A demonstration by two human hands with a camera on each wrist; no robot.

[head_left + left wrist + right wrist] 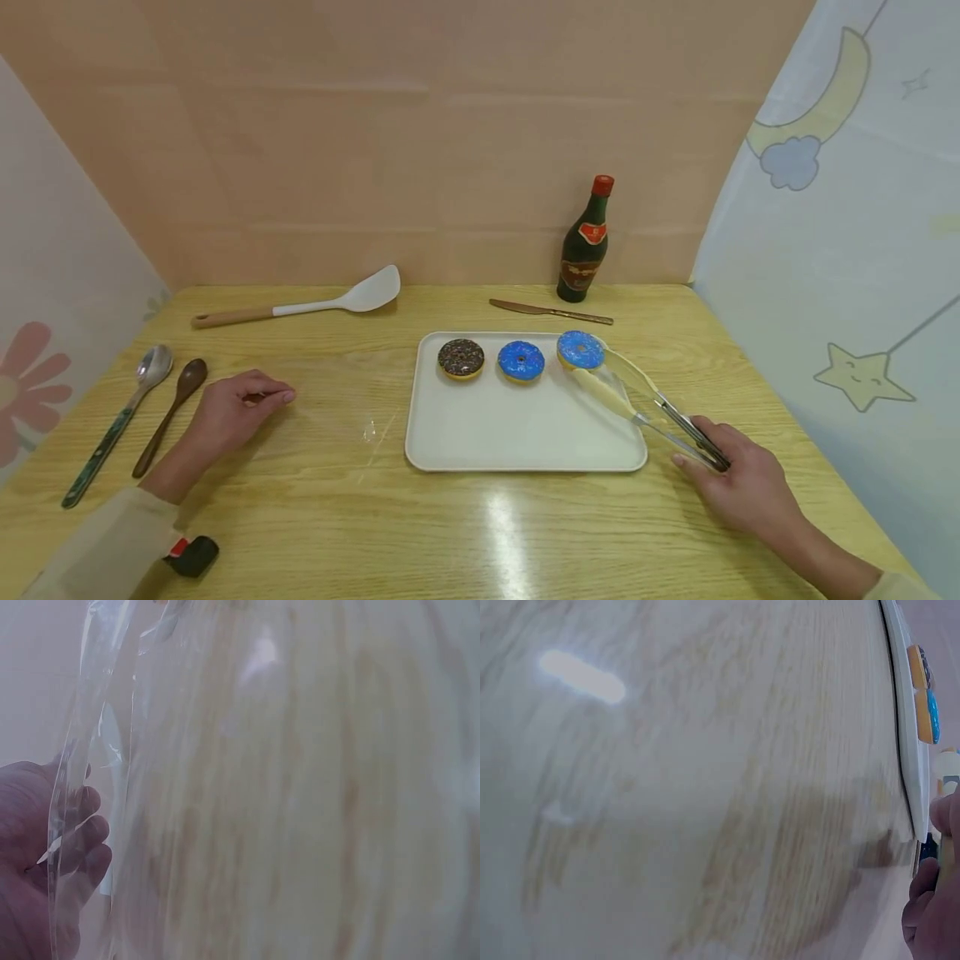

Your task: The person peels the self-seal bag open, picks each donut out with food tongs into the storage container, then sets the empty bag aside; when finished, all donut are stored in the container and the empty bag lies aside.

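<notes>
At the far left of the desk, a metal spoon and a wooden spoon are laid side by side, with a white spatula farther back. The left hand is rested on the desk just beside the spoons, its fingers curled together over what appears to be a clear plastic film. On the white tray, three doughnuts are lined along the far edge: a chocolate doughnut, a blue doughnut and a second blue doughnut. The latter is bracketed by the tips of the tongs, whose handles are gripped by the right hand. All three doughnuts are judged yet to be lifted. A knife and a dark bottle are shown behind the tray.
</notes>
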